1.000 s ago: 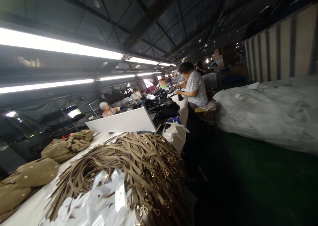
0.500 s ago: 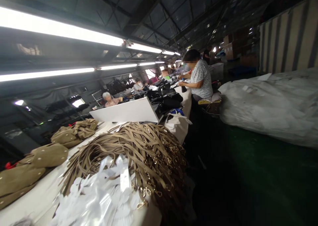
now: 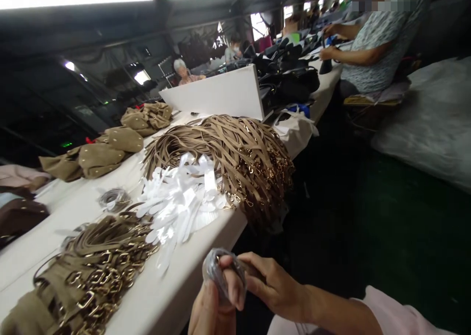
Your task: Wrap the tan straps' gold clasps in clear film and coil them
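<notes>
Low in the head view, in front of the table's edge, my left hand [image 3: 211,308] is closed around a small roll wrapped in clear plastic [image 3: 214,266]. Some of its fingers pass through or across the roll; what lies inside the wrap is hard to make out. My right hand [image 3: 275,286] comes in from the right, fingers bent and pressed to the roll's right side. Nearest on the table are white tags or strips [image 3: 180,197], a heap of tan straps with gold clasps [image 3: 228,148] and shorter tan straps with gold rings [image 3: 99,256].
A plastic-wrapped coil [image 3: 114,200] lies on the pale table [image 3: 198,261]. Tan bag pieces [image 3: 103,153] line its far side. A white board [image 3: 217,94] stands before black bags [image 3: 289,80]. A co-worker [image 3: 379,50] sits at right, near a large plastic sack [image 3: 430,124].
The view has tipped down and swung left. Both my hands and the plastic-wrapped roll have come into sight, as have the short straps with rings at the near left.
</notes>
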A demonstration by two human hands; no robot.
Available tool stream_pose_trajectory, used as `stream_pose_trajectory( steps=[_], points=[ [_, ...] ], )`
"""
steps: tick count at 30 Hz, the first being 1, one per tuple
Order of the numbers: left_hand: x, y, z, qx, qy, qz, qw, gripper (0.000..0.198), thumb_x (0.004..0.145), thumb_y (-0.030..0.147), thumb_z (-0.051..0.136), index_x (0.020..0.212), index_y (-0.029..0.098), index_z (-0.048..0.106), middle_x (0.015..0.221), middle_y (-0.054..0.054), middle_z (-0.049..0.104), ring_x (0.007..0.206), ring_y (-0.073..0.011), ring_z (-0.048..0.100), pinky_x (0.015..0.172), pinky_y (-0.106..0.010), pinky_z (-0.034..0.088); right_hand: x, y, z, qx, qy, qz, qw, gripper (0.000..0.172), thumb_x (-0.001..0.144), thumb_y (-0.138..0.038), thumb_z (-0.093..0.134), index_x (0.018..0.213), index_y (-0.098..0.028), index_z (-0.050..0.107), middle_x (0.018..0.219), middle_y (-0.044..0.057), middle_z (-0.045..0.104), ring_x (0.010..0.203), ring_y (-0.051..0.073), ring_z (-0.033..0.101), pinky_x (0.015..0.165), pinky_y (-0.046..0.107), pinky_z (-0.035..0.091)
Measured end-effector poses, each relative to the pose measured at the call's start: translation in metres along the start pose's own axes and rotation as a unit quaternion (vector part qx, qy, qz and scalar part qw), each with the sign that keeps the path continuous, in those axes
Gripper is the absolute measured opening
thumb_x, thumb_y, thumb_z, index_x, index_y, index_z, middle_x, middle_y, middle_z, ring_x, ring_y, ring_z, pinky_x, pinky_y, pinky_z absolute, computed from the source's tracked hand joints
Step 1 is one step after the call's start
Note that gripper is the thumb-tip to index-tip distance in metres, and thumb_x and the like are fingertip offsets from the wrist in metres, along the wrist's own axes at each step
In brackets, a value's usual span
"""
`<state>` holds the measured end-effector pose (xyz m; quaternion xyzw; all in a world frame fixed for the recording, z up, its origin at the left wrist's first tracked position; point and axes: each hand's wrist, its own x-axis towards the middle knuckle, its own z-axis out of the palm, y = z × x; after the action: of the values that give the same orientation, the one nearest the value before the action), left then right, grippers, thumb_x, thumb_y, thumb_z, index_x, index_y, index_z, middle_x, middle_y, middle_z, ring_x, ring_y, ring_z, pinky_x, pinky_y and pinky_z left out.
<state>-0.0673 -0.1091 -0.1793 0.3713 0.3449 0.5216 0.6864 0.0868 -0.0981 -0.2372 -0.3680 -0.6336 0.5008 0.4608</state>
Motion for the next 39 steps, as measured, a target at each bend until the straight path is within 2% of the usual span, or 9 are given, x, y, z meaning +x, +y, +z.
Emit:
stream_pose_trajectory(
  steps=[11,14,16,18,21,24,26,31,39],
  points=[
    [0.019,0.007,-0.009,-0.053,0.101,0.049,0.992,0.035,0.094,0.035,0.050,0.116,0.013,0.066,0.090,-0.009,0.061,0.078,-0.0153,0.056,0.075,-0.025,0.053,0.001,0.009,0.003,-0.152,-0.024,0.044,0.987,0.036,0.100,-0.040,0.039,0.099,-0.018,0.067,0.089,0.006,0.067,0.081,0.017,0.061,0.077,0.027,0.044],
    [0.021,-0.001,-0.011,-0.008,0.131,0.074,0.989,0.034,0.093,0.033,0.055,0.119,0.014,0.062,0.094,-0.008,0.062,0.078,-0.0138,0.058,0.071,-0.020,0.051,0.001,0.007,0.006,0.037,-0.118,0.117,0.985,0.049,0.098,-0.054,0.039,0.085,-0.014,0.064,0.074,0.005,0.066,0.069,0.014,0.062,0.068,0.025,0.044],
    [0.023,-0.006,-0.015,0.043,0.154,0.120,0.980,0.033,0.093,0.035,0.056,0.120,0.016,0.060,0.097,-0.006,0.063,0.081,-0.0136,0.059,0.075,-0.020,0.050,0.000,0.002,0.007,0.205,-0.176,0.151,0.951,0.054,0.094,-0.062,0.042,0.087,-0.012,0.061,0.070,0.006,0.066,0.064,0.013,0.063,0.063,0.023,0.044],
    [0.024,-0.009,-0.023,0.135,0.172,0.177,0.960,0.034,0.094,0.039,0.054,0.122,0.019,0.057,0.099,-0.005,0.064,0.083,-0.0147,0.061,0.081,-0.023,0.050,0.000,-0.003,0.006,0.308,-0.197,0.164,0.916,0.057,0.090,-0.066,0.046,0.088,-0.011,0.058,0.066,0.006,0.065,0.057,0.012,0.061,0.058,0.021,0.043],
    [0.025,-0.011,-0.040,0.335,0.163,0.235,0.898,0.034,0.094,0.042,0.052,0.121,0.021,0.059,0.099,-0.007,0.067,0.085,-0.0194,0.064,0.083,-0.029,0.048,0.000,-0.011,-0.004,0.335,-0.179,0.182,0.907,0.053,0.085,-0.065,0.055,0.089,-0.012,0.056,0.059,0.002,0.062,0.043,0.008,0.052,0.047,0.018,0.039],
    [0.023,-0.016,-0.051,0.500,0.086,0.250,0.825,0.027,0.092,0.037,0.056,0.109,0.020,0.068,0.095,-0.010,0.071,0.085,-0.0238,0.066,0.082,-0.032,0.046,0.000,-0.020,-0.019,0.257,-0.139,0.199,0.935,0.042,0.076,-0.048,0.075,0.092,-0.013,0.060,0.057,-0.004,0.056,0.042,0.005,0.042,0.041,0.015,0.031],
    [0.020,-0.024,-0.052,0.536,0.038,0.251,0.805,0.028,0.091,0.037,0.056,0.109,0.020,0.070,0.092,-0.012,0.072,0.082,-0.0252,0.066,0.078,-0.032,0.045,0.001,-0.025,-0.029,0.148,-0.092,0.177,0.969,0.030,0.073,-0.034,0.079,0.091,-0.014,0.064,0.059,-0.004,0.056,0.047,0.005,0.043,0.042,0.015,0.030],
    [0.004,-0.045,-0.031,0.453,-0.041,0.193,0.869,0.036,0.092,0.048,0.049,0.089,0.020,0.073,0.067,-0.009,0.064,0.062,-0.0218,0.057,0.060,-0.029,0.041,0.011,-0.037,-0.045,-0.100,-0.050,0.000,0.994,0.016,0.083,-0.030,0.069,0.091,-0.017,0.074,0.078,0.002,0.069,0.069,0.013,0.061,0.065,0.022,0.046],
    [-0.018,-0.022,-0.013,0.285,-0.170,-0.122,0.936,0.052,0.098,0.052,0.036,0.095,0.013,0.070,0.051,-0.001,0.051,0.049,-0.0122,0.042,0.056,-0.025,0.036,0.036,-0.003,-0.057,0.056,-0.186,0.060,0.979,0.043,0.077,-0.053,0.073,0.073,-0.010,0.069,0.065,-0.001,0.058,0.060,0.008,0.050,0.056,0.019,0.037]
  ],
)
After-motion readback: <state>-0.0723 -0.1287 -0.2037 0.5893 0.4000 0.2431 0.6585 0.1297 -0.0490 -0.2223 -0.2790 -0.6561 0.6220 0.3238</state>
